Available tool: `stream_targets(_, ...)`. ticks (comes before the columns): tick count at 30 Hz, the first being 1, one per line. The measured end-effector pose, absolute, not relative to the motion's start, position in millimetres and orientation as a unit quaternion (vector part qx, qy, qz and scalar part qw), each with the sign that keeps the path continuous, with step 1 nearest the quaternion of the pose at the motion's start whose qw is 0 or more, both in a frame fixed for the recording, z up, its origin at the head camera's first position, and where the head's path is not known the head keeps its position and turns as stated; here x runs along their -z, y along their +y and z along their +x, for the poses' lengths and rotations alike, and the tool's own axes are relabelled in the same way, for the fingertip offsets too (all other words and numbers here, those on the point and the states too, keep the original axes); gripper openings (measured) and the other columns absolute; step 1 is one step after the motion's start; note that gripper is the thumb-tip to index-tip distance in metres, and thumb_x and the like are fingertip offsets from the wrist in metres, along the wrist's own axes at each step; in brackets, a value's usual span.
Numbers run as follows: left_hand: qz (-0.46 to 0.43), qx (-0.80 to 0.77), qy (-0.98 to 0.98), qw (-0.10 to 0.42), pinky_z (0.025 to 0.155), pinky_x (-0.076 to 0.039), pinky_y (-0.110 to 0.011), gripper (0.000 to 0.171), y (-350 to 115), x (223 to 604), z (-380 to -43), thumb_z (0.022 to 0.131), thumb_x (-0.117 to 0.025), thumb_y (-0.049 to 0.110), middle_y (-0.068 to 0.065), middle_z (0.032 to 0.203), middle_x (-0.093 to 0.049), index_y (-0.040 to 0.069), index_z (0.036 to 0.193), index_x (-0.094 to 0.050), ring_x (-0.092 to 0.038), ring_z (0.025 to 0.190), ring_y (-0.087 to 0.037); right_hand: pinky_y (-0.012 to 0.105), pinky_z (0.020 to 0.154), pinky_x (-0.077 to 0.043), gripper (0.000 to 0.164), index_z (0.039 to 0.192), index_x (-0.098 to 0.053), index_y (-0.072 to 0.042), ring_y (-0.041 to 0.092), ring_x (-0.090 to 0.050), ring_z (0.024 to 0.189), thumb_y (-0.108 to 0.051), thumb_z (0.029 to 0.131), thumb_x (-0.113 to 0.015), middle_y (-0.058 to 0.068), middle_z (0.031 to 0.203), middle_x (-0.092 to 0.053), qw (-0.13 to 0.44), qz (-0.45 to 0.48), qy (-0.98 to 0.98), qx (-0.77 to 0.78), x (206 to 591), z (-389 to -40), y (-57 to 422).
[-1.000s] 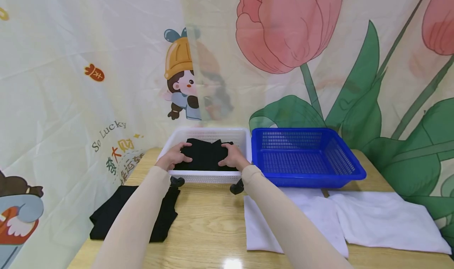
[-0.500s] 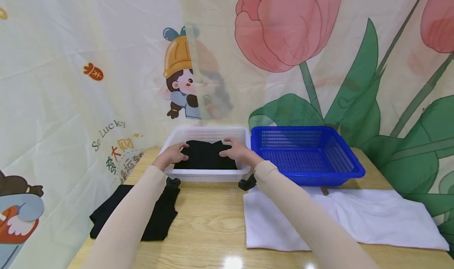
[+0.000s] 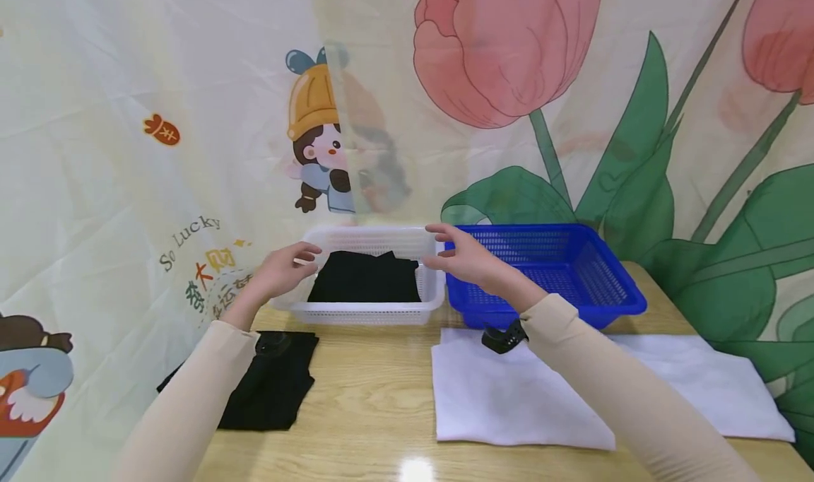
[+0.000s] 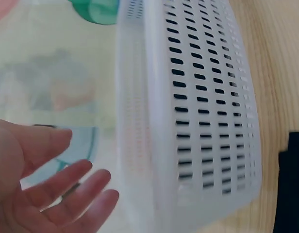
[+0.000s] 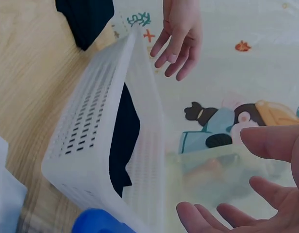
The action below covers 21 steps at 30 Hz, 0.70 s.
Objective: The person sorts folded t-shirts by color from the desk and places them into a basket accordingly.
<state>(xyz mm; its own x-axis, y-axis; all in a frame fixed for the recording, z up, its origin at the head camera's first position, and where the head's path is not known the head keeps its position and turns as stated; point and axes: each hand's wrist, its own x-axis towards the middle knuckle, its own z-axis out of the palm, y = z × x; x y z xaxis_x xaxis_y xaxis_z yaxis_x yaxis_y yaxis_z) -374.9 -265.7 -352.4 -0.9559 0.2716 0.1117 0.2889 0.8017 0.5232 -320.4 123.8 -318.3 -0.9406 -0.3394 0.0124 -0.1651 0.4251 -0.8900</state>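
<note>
On the patterned wall cloth (image 3: 95, 206) stand "So Lucky" (image 3: 180, 239) and, below it, "發大财" (image 3: 202, 271)

Printed backdrop (image 3: 222, 51) fills upper frame, creased. Large pink tulip (image 3: 509, 51) top, right of centre; second tulip (image 3: 779, 37) upper right. Helmeted cartoon figure (image 3: 321, 143) upper left of centre. "So Lucky" lettering (image 3: 191, 239) mid-left. Wood-grain table (image 3: 369, 397) lower centre.

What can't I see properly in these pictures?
White basket, head view: much of its floor is hidden by the black cloth inside.
Black cloth on the table, head view: partly hidden by the left sleeve.
White fabric, head view: its middle is hidden by the right sleeve.
Blue basket: partly behind the right hand in the head view; mostly cut off by the right wrist view's bottom edge.
</note>
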Motion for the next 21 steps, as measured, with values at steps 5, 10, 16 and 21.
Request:
stream_targets(5,-0.153,0.301,-0.941,0.024,0.102,-0.053,-0.061,0.042,-293.3,343.4,-343.7,0.11,-0.061,0.025,-0.023,0.148,-0.06,0.013,0.149,-0.056,-0.062,0.128,-0.046,0.06,0.113,-0.046,0.073,0.166,-0.033,-0.021,0.04,-0.051,0.144,-0.019,0.103,-0.07,0.016,0.169,-0.034,0.076,-0.162,0.829,0.53,321.0,-297.4,124.5)
stream_targets(10,-0.151,0.312,-0.938,0.028,0.099,-0.054,-0.061,0.048,-324.8,339.3,-318.7,0.109,-0.063,0.028,-0.022,0.148,-0.06,0.014,0.154,-0.053,-0.064,0.126,-0.044,0.059,0.111,-0.048,0.072,0.166,-0.035,-0.02,0.041,-0.052,0.143,-0.016,0.103,-0.07,0.017,0.167,-0.036,0.063,-0.187,0.813,0.548,330.2,-281.2,118.2)
stream_targets(16,-0.15,0.324,-0.934,0.023,0.098,-0.054,-0.058,0.053,-360.1,351.5,-303.9,0.109,-0.064,0.029,-0.021,0.15,-0.058,0.012,0.156,-0.05,-0.062,0.128,-0.045,0.058,0.112,-0.048,0.071,0.164,-0.037,-0.021,0.04,-0.053,0.142,-0.017,0.102,-0.072,0.015,0.166,-0.039,0.075,-0.179,0.803,0.563,348.5,-265.5,107.3)
stream_targets(21,-0.141,0.335,-0.932,-0.001,0.095,-0.057,-0.052,0.06,-396.1,368.0,-288.6,0.107,-0.067,0.031,-0.023,0.153,-0.053,0.01,0.158,-0.045,-0.06,0.129,-0.046,0.057,0.11,-0.05,0.069,0.163,-0.04,-0.021,0.037,-0.057,0.138,-0.015,0.102,-0.071,0.015,0.164,-0.042,0.096,-0.184,0.786,0.582,365.6,-254.2,91.1)
